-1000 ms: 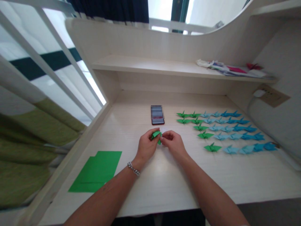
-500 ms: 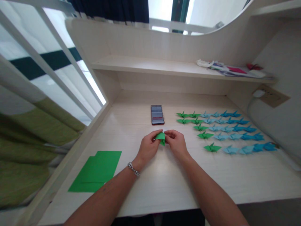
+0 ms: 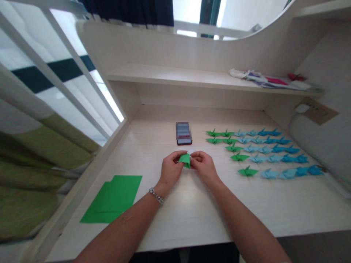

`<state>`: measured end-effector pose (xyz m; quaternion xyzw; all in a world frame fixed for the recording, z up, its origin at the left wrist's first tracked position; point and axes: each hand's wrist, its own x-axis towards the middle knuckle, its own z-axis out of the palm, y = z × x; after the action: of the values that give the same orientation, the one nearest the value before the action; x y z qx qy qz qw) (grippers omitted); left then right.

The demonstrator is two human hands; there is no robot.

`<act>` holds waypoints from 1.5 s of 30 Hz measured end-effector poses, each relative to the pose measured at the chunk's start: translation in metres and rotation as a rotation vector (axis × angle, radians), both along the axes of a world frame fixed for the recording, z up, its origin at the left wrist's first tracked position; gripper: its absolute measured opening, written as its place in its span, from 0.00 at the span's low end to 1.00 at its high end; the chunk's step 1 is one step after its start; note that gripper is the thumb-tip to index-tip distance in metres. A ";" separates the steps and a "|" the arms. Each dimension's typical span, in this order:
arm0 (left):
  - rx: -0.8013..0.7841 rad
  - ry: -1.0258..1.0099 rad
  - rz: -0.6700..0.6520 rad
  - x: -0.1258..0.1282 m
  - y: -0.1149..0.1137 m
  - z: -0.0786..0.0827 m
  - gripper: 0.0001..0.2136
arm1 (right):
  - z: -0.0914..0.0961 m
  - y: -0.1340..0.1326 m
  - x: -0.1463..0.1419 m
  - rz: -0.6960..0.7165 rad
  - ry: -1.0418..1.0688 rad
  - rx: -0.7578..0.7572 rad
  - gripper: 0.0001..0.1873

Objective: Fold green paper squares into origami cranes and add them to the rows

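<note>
Between my two hands is a small piece of folded green paper (image 3: 185, 159), held just above the middle of the desk. My left hand (image 3: 171, 170) pinches its left side between thumb and fingers. At its right edge, the fingertips of my right hand (image 3: 204, 167) are closed on the paper. Fingers cover part of the folds. To the right stand several rows of origami cranes, with green cranes (image 3: 248, 171) at the left ends, light blue cranes (image 3: 268, 174) in the middle and darker blue cranes (image 3: 314, 170) at the right.
Flat green paper sheets (image 3: 117, 197) lie on the desk (image 3: 192, 219) by my left forearm. A phone (image 3: 183, 133) lies beyond my hands. Papers (image 3: 274, 81) rest on the shelf (image 3: 170, 76). A plug (image 3: 302, 108) with a cable sits in the right wall socket.
The folded green paper has shifted slightly to the left and tilted a little between my fingers. Both hands keep hold of it, and the cranes and sheets stay in place.
</note>
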<state>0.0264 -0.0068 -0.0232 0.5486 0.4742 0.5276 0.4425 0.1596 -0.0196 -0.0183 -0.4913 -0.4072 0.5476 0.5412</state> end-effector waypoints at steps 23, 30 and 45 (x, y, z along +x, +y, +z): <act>-0.087 -0.145 0.164 -0.003 0.005 -0.004 0.10 | -0.003 -0.004 -0.013 0.081 0.078 -0.099 0.20; -0.055 -0.121 0.200 -0.001 0.003 0.001 0.11 | -0.005 -0.004 -0.014 0.100 0.148 -0.121 0.21; -0.032 -0.097 0.205 -0.002 0.002 0.001 0.12 | 0.000 -0.006 -0.014 0.115 0.179 -0.194 0.18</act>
<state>0.0246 -0.0047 -0.0226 0.4639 0.5140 0.5885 0.4174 0.1456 -0.0261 -0.0183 -0.4664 -0.3302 0.6561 0.4929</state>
